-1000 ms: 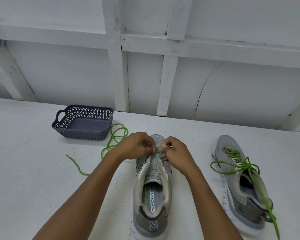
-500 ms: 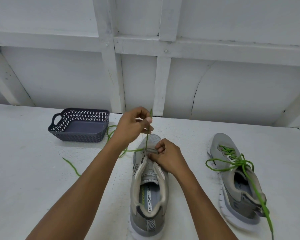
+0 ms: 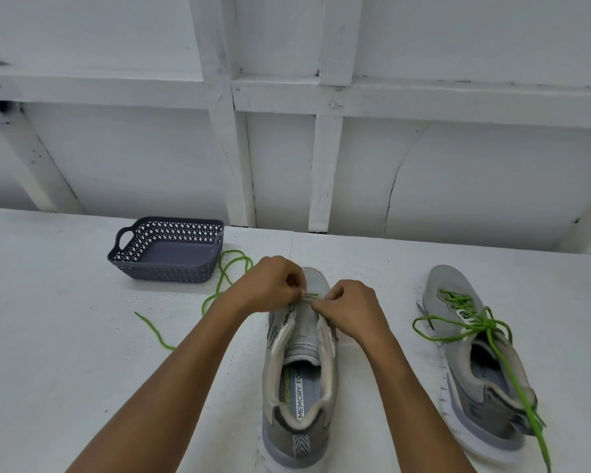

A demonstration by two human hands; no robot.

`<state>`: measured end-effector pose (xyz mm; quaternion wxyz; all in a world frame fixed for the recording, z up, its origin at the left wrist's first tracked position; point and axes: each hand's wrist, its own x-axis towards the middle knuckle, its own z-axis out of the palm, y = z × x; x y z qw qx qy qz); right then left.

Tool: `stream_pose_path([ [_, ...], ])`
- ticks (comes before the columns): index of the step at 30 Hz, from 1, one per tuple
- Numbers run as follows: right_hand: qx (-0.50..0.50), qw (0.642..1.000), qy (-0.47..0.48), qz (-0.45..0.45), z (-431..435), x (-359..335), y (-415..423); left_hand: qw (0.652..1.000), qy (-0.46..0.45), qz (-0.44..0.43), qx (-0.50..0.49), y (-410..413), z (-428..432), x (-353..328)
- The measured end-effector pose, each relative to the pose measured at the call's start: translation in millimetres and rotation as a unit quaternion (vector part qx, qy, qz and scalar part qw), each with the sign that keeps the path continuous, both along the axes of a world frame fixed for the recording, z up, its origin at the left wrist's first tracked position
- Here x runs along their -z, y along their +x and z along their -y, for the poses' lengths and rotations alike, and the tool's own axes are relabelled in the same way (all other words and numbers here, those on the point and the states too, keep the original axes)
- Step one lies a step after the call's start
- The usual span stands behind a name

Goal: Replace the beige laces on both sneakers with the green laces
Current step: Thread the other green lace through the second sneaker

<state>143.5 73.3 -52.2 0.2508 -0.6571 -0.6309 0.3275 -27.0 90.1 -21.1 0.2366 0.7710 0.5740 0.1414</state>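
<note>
A grey sneaker (image 3: 299, 380) stands in front of me, toe pointing away, with its eyelets nearly bare. My left hand (image 3: 270, 285) pinches a green lace (image 3: 226, 278) at the toe-end eyelets. My right hand (image 3: 352, 310) pinches the sneaker's right eyelet edge, where a short green stretch crosses between the hands. The rest of this lace trails in loops on the table to the left. A second grey sneaker (image 3: 475, 367) lies to the right, laced in green, with loose lace ends hanging over its heel.
A dark grey perforated basket (image 3: 168, 264) sits at the back left of the white table (image 3: 48, 336), next to the lace loops. A white panelled wall rises behind the table.
My left hand, which half a second ago was raised pulling the lace upward, has come back down to the toe eyelets. The right hand stays at the sneaker's right edge.
</note>
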Motion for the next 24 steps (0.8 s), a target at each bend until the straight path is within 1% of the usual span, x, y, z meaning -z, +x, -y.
stream_pose_path([
  [2, 0.009, 1.0, 0.001, -0.017, -1.5, -0.1, 3.5, 1.0, -0.019, -0.006, -0.002, -1.1, 4.3, 7.6],
  [4, 0.011, 0.999, -0.011, -0.049, -3.7, 1.5, 7.5, 1.0, -0.018, -0.008, -0.003, 0.2, 6.9, 10.2],
  [6, 0.016, 0.994, -0.04, -0.096, -5.6, 2.6, 12.7, 1.0, 0.0, -0.006, -0.004, 3.5, 7.8, 11.3],
  [9, 0.016, 0.978, -0.093, -0.184, -6.3, -0.5, 20.5, 0.999, 0.031, -0.001, -0.011, 9.3, 9.7, 14.0],
  [11, 0.01, 0.969, -0.113, -0.219, -5.2, -2.5, 23.3, 0.999, 0.05, 0.0, -0.019, 13.1, 9.3, 17.6],
  [16, 0.0, 0.965, -0.115, -0.234, -4.6, -0.6, 24.5, 0.996, 0.07, -0.04, -0.026, 21.7, 6.4, 24.7],
  [19, 0.002, 0.964, -0.112, -0.242, -5.2, 2.4, 24.0, 0.995, 0.086, -0.042, -0.02, 20.7, 8.0, 27.3],
  [24, 0.002, 0.966, -0.104, -0.237, -7.8, 6.5, 21.2, 0.995, 0.089, -0.046, 0.003, 17.2, 9.3, 31.1],
])
